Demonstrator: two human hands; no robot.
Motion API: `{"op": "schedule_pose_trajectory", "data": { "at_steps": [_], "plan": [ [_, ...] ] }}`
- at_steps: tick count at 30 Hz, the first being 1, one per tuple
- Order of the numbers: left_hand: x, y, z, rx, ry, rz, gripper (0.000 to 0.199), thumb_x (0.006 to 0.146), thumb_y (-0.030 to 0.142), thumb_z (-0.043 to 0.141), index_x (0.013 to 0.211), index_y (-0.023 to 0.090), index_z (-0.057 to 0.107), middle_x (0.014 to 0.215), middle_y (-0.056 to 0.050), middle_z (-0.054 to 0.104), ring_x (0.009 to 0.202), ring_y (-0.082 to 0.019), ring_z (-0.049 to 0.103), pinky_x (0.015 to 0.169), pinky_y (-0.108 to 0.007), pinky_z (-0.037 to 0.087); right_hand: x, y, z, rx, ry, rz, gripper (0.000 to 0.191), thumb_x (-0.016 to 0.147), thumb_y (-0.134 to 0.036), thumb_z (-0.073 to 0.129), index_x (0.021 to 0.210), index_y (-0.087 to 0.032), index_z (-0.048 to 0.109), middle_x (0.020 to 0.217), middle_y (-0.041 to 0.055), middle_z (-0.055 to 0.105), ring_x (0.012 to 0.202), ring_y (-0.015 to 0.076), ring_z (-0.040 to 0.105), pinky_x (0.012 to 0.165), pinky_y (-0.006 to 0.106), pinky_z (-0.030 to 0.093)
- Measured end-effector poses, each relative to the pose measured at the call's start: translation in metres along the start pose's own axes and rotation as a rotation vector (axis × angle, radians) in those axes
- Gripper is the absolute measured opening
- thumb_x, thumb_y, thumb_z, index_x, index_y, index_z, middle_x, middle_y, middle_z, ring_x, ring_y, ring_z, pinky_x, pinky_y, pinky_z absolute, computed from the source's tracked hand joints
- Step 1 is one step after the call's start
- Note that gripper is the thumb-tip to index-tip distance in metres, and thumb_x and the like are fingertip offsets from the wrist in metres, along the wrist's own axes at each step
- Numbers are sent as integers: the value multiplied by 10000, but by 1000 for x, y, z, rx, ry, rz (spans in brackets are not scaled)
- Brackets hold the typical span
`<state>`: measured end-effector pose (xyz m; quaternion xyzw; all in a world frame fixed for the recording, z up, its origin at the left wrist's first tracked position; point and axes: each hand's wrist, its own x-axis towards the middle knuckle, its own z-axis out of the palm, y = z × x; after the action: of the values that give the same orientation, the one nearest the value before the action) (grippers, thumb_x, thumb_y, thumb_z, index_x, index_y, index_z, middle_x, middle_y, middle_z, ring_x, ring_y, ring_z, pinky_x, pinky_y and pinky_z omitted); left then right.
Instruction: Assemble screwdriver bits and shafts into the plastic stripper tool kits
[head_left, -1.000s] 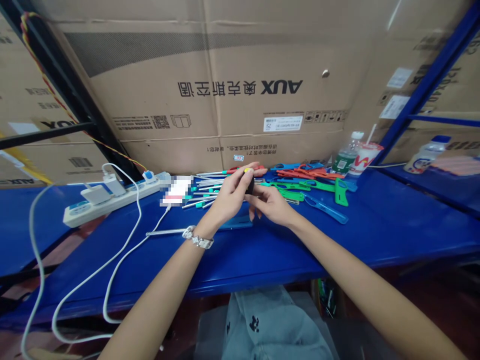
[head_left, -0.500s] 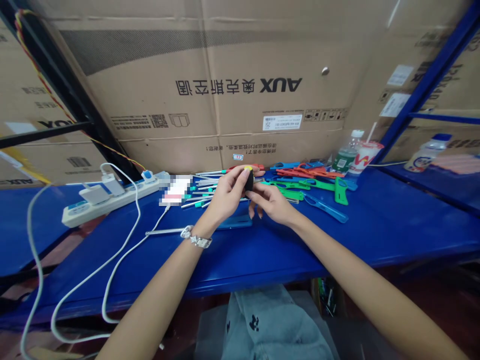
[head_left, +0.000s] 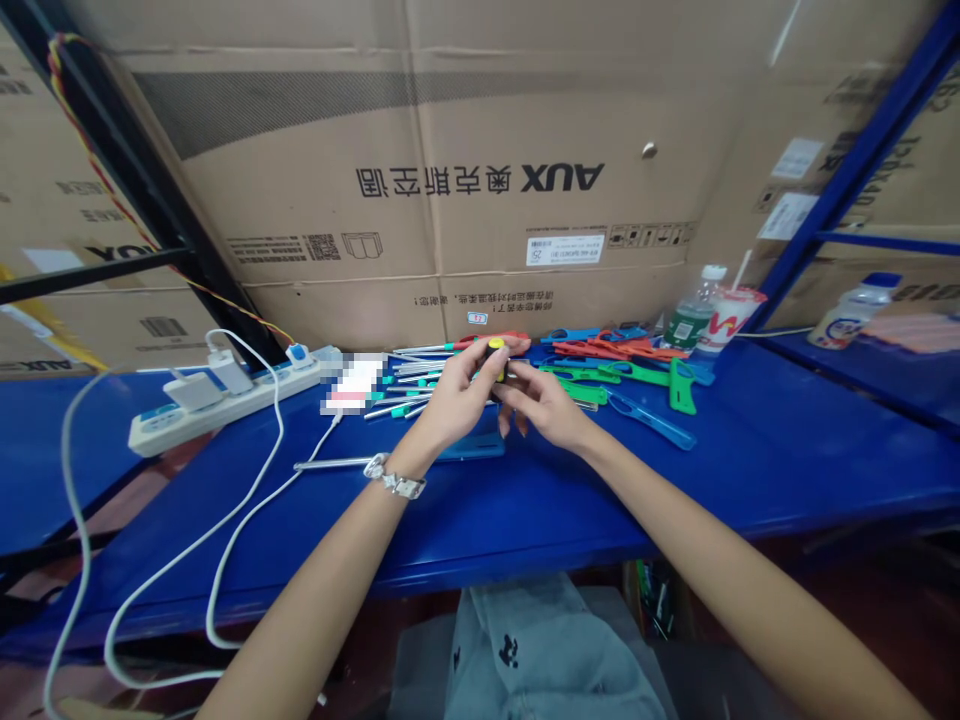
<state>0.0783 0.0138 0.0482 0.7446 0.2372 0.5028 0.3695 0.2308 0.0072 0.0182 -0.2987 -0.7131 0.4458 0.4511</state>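
Note:
Both hands meet over the middle of the blue table (head_left: 637,510), around a small black-and-yellow object (head_left: 496,346). Its yellow part faces up, and fingers hide much of the black part. My left hand (head_left: 459,392) grips it with the thumb across its side. From the right, my right hand (head_left: 546,402) has its fingers closed against the lower part. Just below the hands lies a blue translucent plastic handle (head_left: 472,446) with a thin metal rod (head_left: 330,464) extending left. Behind them are several metal rods with teal ends (head_left: 397,408) and green plastic handles (head_left: 585,388).
Orange plastic handles (head_left: 622,348) are heaped at the back right, near a water bottle (head_left: 694,310) and a paper cup with a straw (head_left: 727,320). A power strip (head_left: 225,400) with white cables and a pixelated phone-like item (head_left: 356,383) are on the left. Cardboard (head_left: 480,120) backs the table.
The black-and-yellow object has turned in my fingers, so more of its yellow part shows and less of the black. Both hands stay in nearly the same place.

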Motion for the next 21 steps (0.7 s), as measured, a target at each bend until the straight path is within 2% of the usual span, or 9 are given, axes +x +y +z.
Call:
{"op": "schedule_pose_trajectory", "data": {
  "at_steps": [3, 5, 7, 9, 12, 15, 18, 21],
  "plan": [
    [0, -4, -2, 8, -9, -20, 386, 992, 505, 525, 1151, 189, 679, 1196, -132, 725, 1155, -249, 663, 915, -362, 562, 0, -2, -4, -25, -25, -14, 412, 862, -583, 671, 968, -192, 595, 815, 23, 671, 545, 138, 643, 403, 241, 413],
    [0, -7, 0, 48, 114, -7, 354, 917, 477, 663, 1129, 194, 671, 1133, -113, 739, 1076, -233, 690, 919, -368, 554, 3, 1, -3, -33, 15, -11, 417, 812, -578, 730, 907, -198, 587, 815, 17, 669, 531, 127, 622, 416, 244, 420],
    [1, -8, 4, 65, 257, 3, 353, 799, 422, 804, 1025, 187, 669, 1008, -81, 752, 943, -209, 711, 879, -356, 558, 6, 7, 0, -28, 73, 4, 452, 748, -576, 790, 882, -211, 561, 756, -10, 641, 510, 126, 594, 436, 260, 448],
    [1, -8, 7, 32, 308, -11, 335, 752, 400, 842, 921, 179, 656, 902, -63, 752, 854, -197, 716, 813, -340, 568, 8, 12, 4, -24, 130, 24, 488, 702, -569, 828, 878, -226, 529, 685, -41, 590, 489, 130, 570, 445, 276, 466],
    [0, -4, 8, 10, 225, -15, 265, 838, 411, 764, 932, 176, 684, 926, -83, 769, 892, -209, 729, 810, -336, 578, 6, 12, 7, -9, 156, 23, 502, 701, -549, 840, 939, -233, 530, 679, -52, 564, 486, 128, 563, 448, 280, 473],
    [-2, 0, 3, 49, 134, -10, 261, 931, 419, 649, 1030, 186, 713, 1062, -107, 771, 1006, -225, 721, 861, -346, 581, 1, 4, 3, 4, 46, 7, 432, 798, -551, 761, 997, -216, 575, 696, -37, 585, 508, 133, 594, 432, 262, 451],
    [-2, 2, -2, 44, 49, -22, 307, 976, 441, 567, 1075, 189, 712, 1139, -115, 755, 1077, -233, 703, 881, -345, 578, -1, -2, -3, -15, -41, 10, 378, 876, -562, 668, 935, -194, 607, 675, -19, 610, 537, 143, 623, 425, 247, 428],
    [-2, -2, -2, 39, 0, -3, 332, 990, 451, 532, 1099, 186, 700, 1169, -120, 742, 1104, -225, 692, 930, -356, 557, 3, 0, -5, -38, -12, 14, 396, 831, -562, 719, 896, -190, 601, 682, -15, 623, 534, 135, 613, 424, 237, 414]
  ]
}}
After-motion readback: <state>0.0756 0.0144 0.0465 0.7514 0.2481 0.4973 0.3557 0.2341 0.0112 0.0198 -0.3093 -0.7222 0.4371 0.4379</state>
